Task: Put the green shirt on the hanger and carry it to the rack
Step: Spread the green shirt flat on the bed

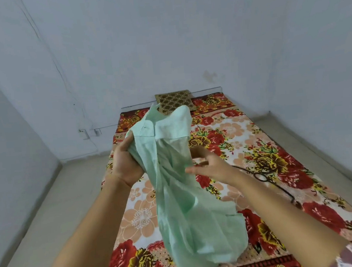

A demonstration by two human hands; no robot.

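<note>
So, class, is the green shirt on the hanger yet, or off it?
Off. The left hand grips the green shirt bunched in the air; the hanger lies bare on the bed.

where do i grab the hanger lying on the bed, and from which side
Probably at the small loop midway along the hanger, coming straight down with the right hand, as the left hand grips the green shirt. The thin wire lies flat on the bedspread, so the loop gives fingers the best hold.
</note>
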